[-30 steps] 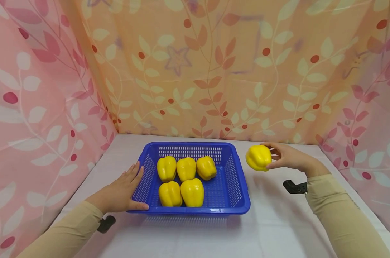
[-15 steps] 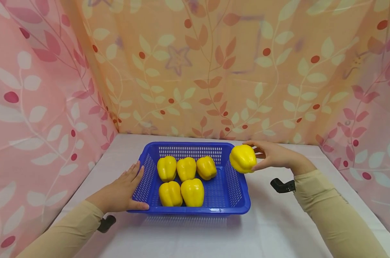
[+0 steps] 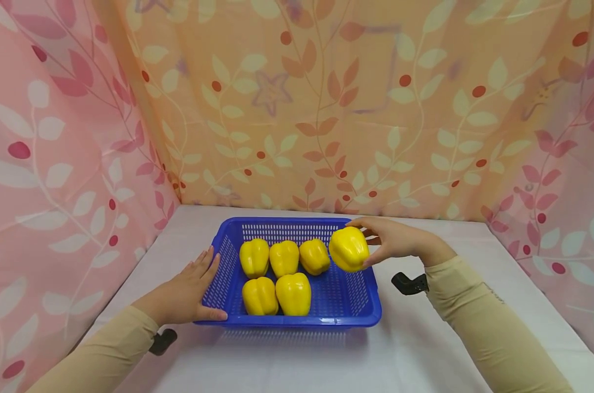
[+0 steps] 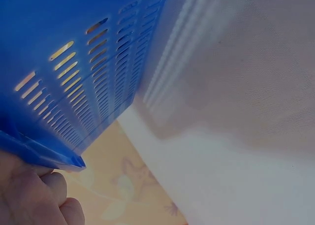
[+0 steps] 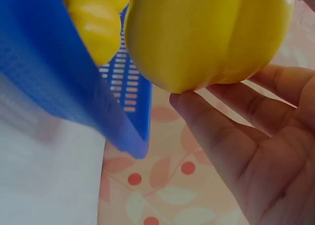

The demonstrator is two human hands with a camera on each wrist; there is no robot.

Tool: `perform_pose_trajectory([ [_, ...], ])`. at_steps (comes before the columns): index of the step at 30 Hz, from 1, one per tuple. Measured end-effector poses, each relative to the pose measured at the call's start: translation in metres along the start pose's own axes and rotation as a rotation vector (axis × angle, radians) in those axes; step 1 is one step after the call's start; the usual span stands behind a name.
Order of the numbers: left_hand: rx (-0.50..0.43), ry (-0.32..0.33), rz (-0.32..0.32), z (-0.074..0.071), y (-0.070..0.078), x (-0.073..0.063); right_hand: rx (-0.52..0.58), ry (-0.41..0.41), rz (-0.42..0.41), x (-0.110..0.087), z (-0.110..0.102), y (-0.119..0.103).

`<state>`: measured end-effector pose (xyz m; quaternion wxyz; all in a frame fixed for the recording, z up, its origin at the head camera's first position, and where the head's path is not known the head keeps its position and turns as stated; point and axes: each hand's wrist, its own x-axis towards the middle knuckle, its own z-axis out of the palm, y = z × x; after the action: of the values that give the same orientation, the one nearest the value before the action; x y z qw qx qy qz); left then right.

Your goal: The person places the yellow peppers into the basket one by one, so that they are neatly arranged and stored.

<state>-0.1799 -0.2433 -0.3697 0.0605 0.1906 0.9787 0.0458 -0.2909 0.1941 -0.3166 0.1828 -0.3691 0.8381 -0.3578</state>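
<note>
My right hand (image 3: 392, 240) pinches a yellow bell pepper (image 3: 348, 249) between thumb and fingers, above the right side of a blue plastic basket (image 3: 297, 321). In the right wrist view the held bell pepper (image 5: 206, 33) fills the top, with fingertips against its underside. Several more yellow bell peppers (image 3: 284, 257) sit inside the basket, towards its left and middle. My left hand (image 3: 181, 292) rests on the basket's left rim, fingers extended and thumb on the front rim. Part of that hand (image 4: 34, 198) shows beside the rim in the left wrist view.
The basket stands on a white-covered table (image 3: 424, 338). Behind it hangs an orange leaf-patterned curtain (image 3: 321, 109), with pink patterned cloth (image 3: 56, 164) on both sides. A black wrist device (image 3: 408, 284) sits at each sleeve.
My right hand has carried the bell pepper leftward, from beside the basket to over its right side. The left hand and the basket have stayed put.
</note>
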Motion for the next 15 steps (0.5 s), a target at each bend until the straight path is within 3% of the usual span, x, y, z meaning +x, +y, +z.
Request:
perform_pose_trajectory([
  [15,-0.016,0.001,-0.002,-0.001,0.001,0.0,0.022,-0.08,0.042,0.017,0.015,-0.011],
])
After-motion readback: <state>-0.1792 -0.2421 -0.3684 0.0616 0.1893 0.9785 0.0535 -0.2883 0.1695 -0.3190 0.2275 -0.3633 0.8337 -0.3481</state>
